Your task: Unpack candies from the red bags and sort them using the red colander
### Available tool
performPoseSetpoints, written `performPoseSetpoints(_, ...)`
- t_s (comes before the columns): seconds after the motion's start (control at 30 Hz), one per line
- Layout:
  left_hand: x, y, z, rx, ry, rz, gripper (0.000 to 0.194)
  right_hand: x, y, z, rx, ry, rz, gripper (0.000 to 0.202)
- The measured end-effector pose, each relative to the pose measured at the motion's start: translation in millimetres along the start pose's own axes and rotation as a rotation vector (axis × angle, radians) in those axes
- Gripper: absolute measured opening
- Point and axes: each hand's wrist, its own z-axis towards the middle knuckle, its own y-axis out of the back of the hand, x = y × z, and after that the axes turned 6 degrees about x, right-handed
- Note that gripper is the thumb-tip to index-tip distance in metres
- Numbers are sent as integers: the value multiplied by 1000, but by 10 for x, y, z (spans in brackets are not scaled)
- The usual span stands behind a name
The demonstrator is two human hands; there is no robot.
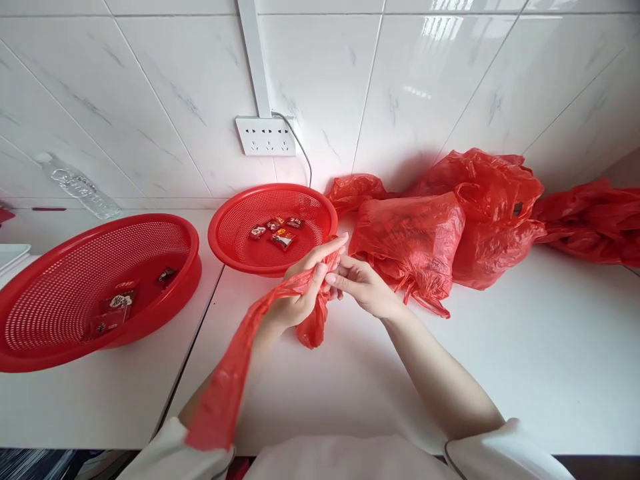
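Observation:
A thin red plastic bag point(235, 347) is bunched between my two hands, above the white table in front of me. My left hand point(305, 287) is closed round its gathered middle. One long end hangs over my left forearm, and a shorter end droops below the hand. My right hand point(365, 283) pinches the bag with thumb and fingers, beside the left fingertips. Just behind my hands stands a round red plastic basket point(225, 247) with several small packets point(283, 239) on its bottom. What the bunched part of the bag contains, if anything, is hidden.
A larger red basket point(187, 247) with a few packets point(120, 301) stands at the left. Filled red bags point(410, 233) lie along the tiled wall at the right. A clear plastic bottle point(80, 187) lies at the back left. A power strip point(266, 137) is on the wall.

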Motion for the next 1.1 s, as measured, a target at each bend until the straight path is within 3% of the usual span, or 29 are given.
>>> performPoseSetpoints(0.1,23,25,3,75,-88,238,38,-25,13,2,-52,8,16,22)
performPoseSetpoints(0.23,62,117,8,117,-64,339,43,-10,21,-23,34,-98,101,30)
performPoseSetpoints(0.33,69,265,31,47,-49,506,42,76,26,-48,-3,-128,126,46)
performPoseSetpoints(0.43,42,474,50,2,-73,628,39,236,79,-120,-23,-94,-41,50)
performPoseSetpoints(0.63,-88,785,0,-200,57,541,28,522,349,-396,-206,-157,-240,51)
performPoseSetpoints(0.77,-140,717,-9,-112,158,550,24,594,431,-516,-347,-145,-386,55)
performPoseSetpoints(0.93,-83,531,21,-30,297,542,34,586,394,-563,-556,-199,-835,47)
performPoseSetpoints(1.0,-37,475,40,-20,338,464,35,470,335,-529,-518,-172,-981,39)
performPoseSetpoints(1.07,3,435,59,13,371,402,33,270,239,-470,-389,-106,-1072,33)
performPoseSetpoints(1.1,16,423,67,25,381,379,32,149,183,-439,-311,-77,-1115,39)
